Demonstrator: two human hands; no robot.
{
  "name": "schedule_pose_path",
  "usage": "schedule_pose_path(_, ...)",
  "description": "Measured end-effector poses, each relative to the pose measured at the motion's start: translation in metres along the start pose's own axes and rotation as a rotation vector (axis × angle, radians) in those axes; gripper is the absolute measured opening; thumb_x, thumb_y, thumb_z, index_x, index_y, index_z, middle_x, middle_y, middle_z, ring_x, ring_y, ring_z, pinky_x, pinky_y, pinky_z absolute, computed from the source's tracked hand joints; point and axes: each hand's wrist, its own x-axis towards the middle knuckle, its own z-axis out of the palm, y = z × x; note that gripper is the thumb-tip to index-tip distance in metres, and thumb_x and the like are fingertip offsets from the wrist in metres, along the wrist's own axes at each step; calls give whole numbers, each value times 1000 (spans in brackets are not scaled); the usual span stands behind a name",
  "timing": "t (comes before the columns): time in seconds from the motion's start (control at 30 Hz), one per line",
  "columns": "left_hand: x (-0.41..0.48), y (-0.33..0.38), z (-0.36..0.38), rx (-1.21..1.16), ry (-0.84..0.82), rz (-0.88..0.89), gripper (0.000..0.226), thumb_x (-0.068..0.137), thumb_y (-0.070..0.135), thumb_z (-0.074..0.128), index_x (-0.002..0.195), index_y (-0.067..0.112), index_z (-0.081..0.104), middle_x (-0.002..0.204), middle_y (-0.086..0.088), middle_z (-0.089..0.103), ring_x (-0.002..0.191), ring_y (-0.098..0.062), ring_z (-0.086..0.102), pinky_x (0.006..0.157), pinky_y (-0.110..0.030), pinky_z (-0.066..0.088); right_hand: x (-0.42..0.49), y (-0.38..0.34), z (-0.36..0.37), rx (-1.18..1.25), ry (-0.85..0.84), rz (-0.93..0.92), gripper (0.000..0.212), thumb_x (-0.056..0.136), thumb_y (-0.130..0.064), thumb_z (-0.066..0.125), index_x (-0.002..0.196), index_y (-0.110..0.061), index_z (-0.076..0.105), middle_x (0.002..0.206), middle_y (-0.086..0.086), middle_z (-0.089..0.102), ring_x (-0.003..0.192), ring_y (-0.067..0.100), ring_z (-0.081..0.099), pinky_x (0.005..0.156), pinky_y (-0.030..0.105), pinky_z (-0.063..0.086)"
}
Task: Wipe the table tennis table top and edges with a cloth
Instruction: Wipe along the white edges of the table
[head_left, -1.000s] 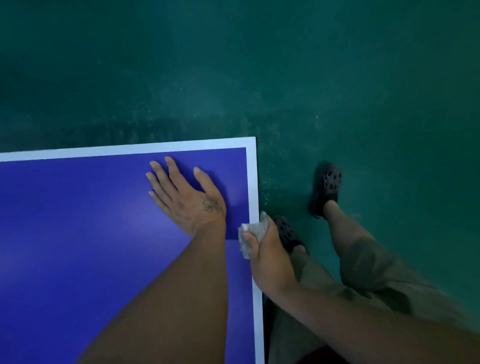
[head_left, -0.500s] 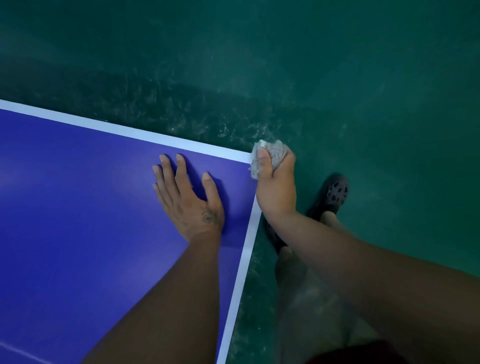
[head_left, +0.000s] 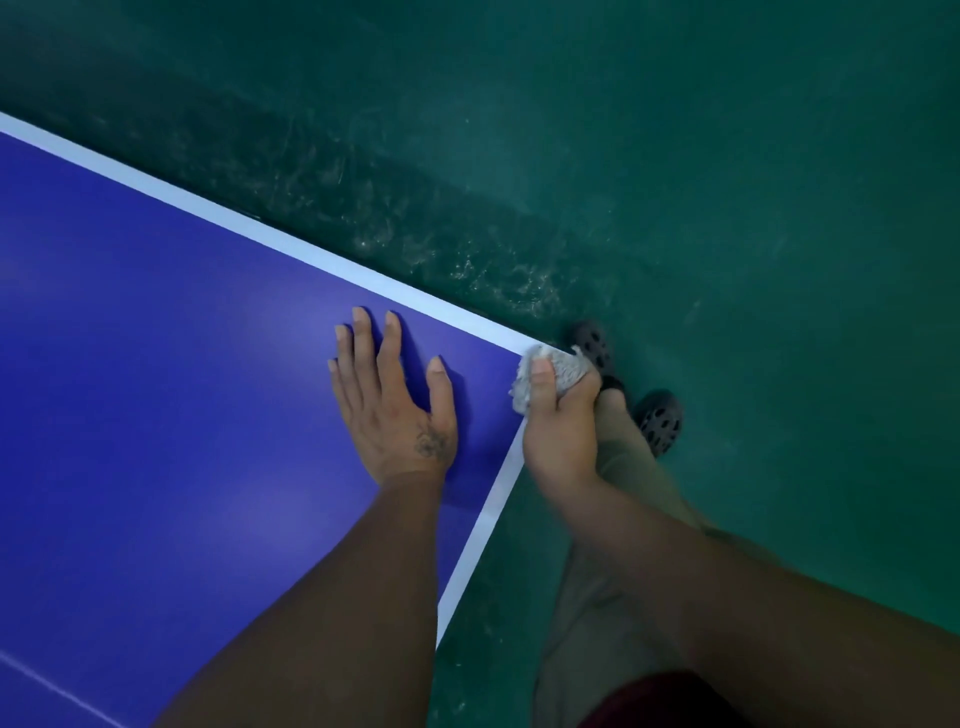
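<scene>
The blue table tennis table (head_left: 156, 395) with white border lines fills the left of the head view; its corner lies at centre right. My left hand (head_left: 395, 410) rests flat on the blue top, fingers spread and straight, just inside that corner. My right hand (head_left: 561, 426) grips a bunched grey cloth (head_left: 558, 371) and holds it against the table's corner, thumb on top of the cloth, fingers curled round the outer edge. Part of the cloth is hidden inside the fist.
A dark green floor (head_left: 675, 182), scuffed and dusty near the table, surrounds the corner. My legs in khaki trousers (head_left: 623, 467) and dark perforated clogs (head_left: 660, 421) stand right beside the table's side edge. A thin white centre line (head_left: 57, 688) crosses the lower left.
My right hand slid the cloth along the side edge from near my body up to the corner. My left hand stayed flat on the top. The camera view turned.
</scene>
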Motion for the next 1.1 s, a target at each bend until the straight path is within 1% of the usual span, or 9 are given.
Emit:
schedule_pose_path(0.13,-1,0,1,-15,-9,-15,61,107,37,56,163,17,44,177,-5,28,166,-26,18,133,-54,18,14,-16,-11,-76,-47,-77,62,111,-44,51,161,-15,29,143,2,58,108,9,64,89,16,50)
schedule_pose_path(0.23,0,1,-1,-5,-29,-69,62,107,40,54,164,21,43,178,-2,25,167,-25,15,134,-52,16,16,-28,-33,-266,-178,-144,64,109,-50,49,162,-20,29,140,2,56,109,9,64,85,-1,45)
schedule_pose_path(0.3,1,3,-1,4,-41,-118,62,107,42,51,166,23,40,179,0,22,167,-24,13,135,-51,14,27,-46,-53,-544,-298,-190,69,103,-64,43,161,-29,30,140,6,54,114,22,65,99,23,55)
schedule_pose_path(0.37,2,4,-1,16,-44,-171,63,108,42,50,167,24,37,179,1,20,167,-24,11,135,-51,13,44,-70,-64,-838,-472,-192,68,104,-64,42,161,-28,31,145,12,53,120,30,62,104,44,53)
schedule_pose_path(0.47,2,6,-2,50,-24,-286,63,109,40,48,168,24,35,179,1,20,167,-24,11,134,-52,14,67,-110,-58,-1190,-737,-260,64,108,-59,45,157,-19,38,152,10,51,128,30,58,108,50,49)
schedule_pose_path(0.57,1,10,-3,70,16,-481,64,109,39,46,169,22,33,180,-1,19,167,-24,10,134,-54,14,76,-135,-34,-1395,-857,-308,71,105,-68,43,154,-16,36,146,10,56,114,25,62,100,48,52)
schedule_pose_path(0.77,1,7,-1,82,48,-585,66,109,39,44,170,18,31,180,-4,18,167,-26,11,133,-56,15,68,-152,52,-1286,-848,-366,71,106,-70,41,150,-14,37,148,11,51,120,28,60,92,43,48)
schedule_pose_path(0.9,1,5,-1,87,30,-579,66,108,37,45,169,17,32,180,-6,18,167,-28,11,133,-57,15,63,-166,101,-1172,-837,-329,69,107,-63,47,149,-8,39,146,13,51,128,32,57,102,47,50)
schedule_pose_path(1.1,3,4,-3,85,21,-591,66,107,36,46,168,16,34,179,-6,20,167,-30,12,133,-58,16,67,-159,58,-952,-915,-178,48,103,-56,62,130,-16,54,120,10,67,109,30,69,104,57,54)
